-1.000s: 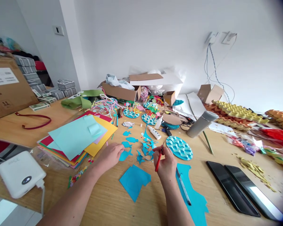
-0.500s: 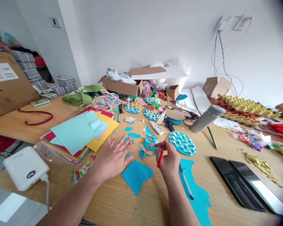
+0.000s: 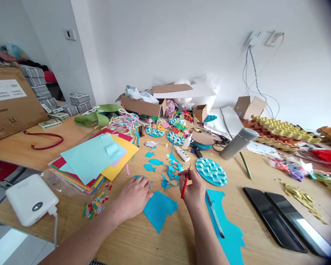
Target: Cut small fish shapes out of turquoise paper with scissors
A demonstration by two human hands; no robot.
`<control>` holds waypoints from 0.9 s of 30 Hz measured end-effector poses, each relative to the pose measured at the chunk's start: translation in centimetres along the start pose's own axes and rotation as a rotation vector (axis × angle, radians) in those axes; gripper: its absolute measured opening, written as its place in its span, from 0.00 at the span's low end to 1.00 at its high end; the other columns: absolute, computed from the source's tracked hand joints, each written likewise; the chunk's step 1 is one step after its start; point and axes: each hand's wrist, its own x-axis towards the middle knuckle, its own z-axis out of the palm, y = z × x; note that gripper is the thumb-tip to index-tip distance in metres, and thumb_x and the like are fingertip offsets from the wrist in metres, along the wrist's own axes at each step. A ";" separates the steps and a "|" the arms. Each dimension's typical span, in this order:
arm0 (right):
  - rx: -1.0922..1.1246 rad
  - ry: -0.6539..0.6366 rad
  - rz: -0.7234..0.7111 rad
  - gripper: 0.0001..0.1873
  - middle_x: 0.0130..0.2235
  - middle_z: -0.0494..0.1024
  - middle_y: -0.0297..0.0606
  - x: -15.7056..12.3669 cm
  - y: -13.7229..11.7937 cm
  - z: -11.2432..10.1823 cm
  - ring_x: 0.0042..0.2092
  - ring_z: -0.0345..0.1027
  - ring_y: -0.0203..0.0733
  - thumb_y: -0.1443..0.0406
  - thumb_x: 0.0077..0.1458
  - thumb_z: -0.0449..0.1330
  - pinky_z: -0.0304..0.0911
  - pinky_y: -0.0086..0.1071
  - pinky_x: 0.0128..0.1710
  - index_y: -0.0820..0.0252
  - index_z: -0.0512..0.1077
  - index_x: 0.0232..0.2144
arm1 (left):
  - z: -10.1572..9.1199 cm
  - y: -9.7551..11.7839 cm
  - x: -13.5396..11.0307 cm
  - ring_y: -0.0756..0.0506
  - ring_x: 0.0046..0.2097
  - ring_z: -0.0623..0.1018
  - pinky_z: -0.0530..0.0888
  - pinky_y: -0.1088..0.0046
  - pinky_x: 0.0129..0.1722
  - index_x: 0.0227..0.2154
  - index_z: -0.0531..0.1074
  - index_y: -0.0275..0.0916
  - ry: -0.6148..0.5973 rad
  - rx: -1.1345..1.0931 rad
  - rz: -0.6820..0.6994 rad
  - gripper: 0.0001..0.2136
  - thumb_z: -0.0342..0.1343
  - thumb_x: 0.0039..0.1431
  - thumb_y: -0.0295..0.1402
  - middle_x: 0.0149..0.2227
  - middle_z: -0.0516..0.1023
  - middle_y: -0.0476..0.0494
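My left hand [image 3: 135,195] rests palm down on the table, its fingers slightly bent over a blue paper cutout [image 3: 139,177] that is mostly hidden. Just right of it lies an angular blue piece of paper [image 3: 160,209]. Red-handled scissors [image 3: 184,187] are held in my right hand [image 3: 194,189], tips pointing away from me. Blue fish cutouts [image 3: 155,162] lie beyond my left hand, and blue scraps [image 3: 170,173] are heaped between the hands. A larger blue sheet [image 3: 231,235] with a pen [image 3: 215,215] on it is right of my right forearm.
A stack of coloured paper [image 3: 89,156] and a white power bank [image 3: 31,198] are on the left. Beyond the right hand are a wavy blue disc [image 3: 211,172], glue bottles [image 3: 182,153] and a grey flask [image 3: 239,143]. Two phones [image 3: 274,219] lie at the right.
My left hand has drawn back towards me and its fingers have bent, uncovering a fish cutout. The right hand keeps the scissors; the view has shifted slightly.
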 end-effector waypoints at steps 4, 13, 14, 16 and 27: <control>0.022 -0.006 -0.006 0.05 0.27 0.73 0.36 0.0 0.2 0.1 0.31 0.66 0.41 0.70 0.50 0.54 0.63 0.32 0.31 0.58 0.68 0.25 | -0.9 -0.4 -0.1 0.40 0.52 0.71 0.67 0.62 0.51 0.48 0.72 0.36 -0.002 -0.085 -0.017 0.19 0.40 0.66 0.40 0.49 0.73 0.35; 0.013 -0.002 -0.020 0.04 0.27 0.73 0.36 0.0 0.2 0.0 0.30 0.65 0.41 0.70 0.48 0.54 0.62 0.33 0.31 0.58 0.68 0.25 | -3.2 -1.3 0.6 0.41 0.54 0.69 0.62 0.57 0.57 0.49 0.71 0.39 -0.001 -0.081 -0.025 0.18 0.42 0.61 0.21 0.51 0.72 0.39; 0.006 -0.005 -0.019 0.04 0.27 0.73 0.36 0.0 0.2 0.0 0.30 0.65 0.41 0.70 0.48 0.54 0.62 0.33 0.31 0.58 0.68 0.25 | -2.9 -1.2 0.7 0.41 0.53 0.70 0.65 0.59 0.54 0.47 0.72 0.38 -0.044 -0.080 0.021 0.17 0.42 0.61 0.22 0.49 0.73 0.38; -0.005 -0.011 -0.010 0.05 0.27 0.73 0.37 0.0 0.2 0.1 0.30 0.65 0.41 0.69 0.49 0.54 0.61 0.33 0.30 0.58 0.68 0.25 | -2.3 -0.7 0.8 0.41 0.49 0.72 0.69 0.60 0.50 0.44 0.74 0.35 -0.108 -0.055 0.072 0.17 0.40 0.63 0.24 0.46 0.75 0.36; -0.009 -0.013 -0.033 0.05 0.27 0.75 0.37 -0.1 0.5 0.2 0.30 0.66 0.41 0.68 0.52 0.54 0.62 0.33 0.31 0.59 0.70 0.26 | -2.1 -2.9 1.1 0.46 0.50 0.74 0.67 0.66 0.54 0.48 0.73 0.45 -0.012 -0.344 -0.071 0.19 0.45 0.59 0.23 0.51 0.75 0.46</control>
